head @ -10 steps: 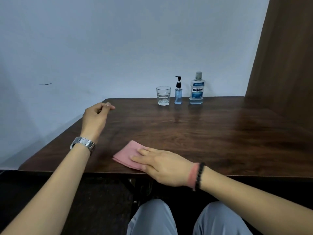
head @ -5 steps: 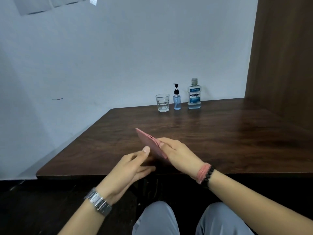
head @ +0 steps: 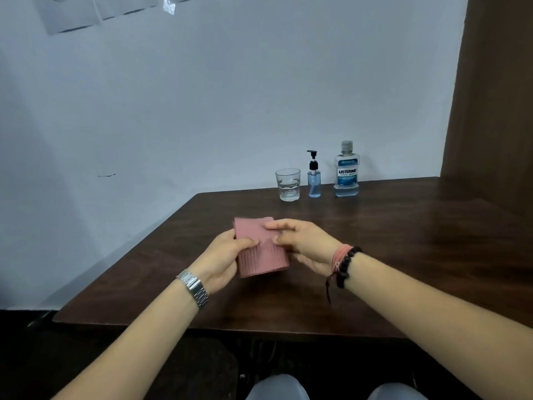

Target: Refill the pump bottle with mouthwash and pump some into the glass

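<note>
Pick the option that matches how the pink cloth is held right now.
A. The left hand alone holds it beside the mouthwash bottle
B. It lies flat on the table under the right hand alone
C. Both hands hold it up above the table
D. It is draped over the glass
C: the left hand and the right hand each pinch a side of the folded pink cloth, which is raised off the table.

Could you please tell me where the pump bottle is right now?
In the head view, the pump bottle stands at the table's far edge by the wall, between the glass and the Listerine bottle.
</note>
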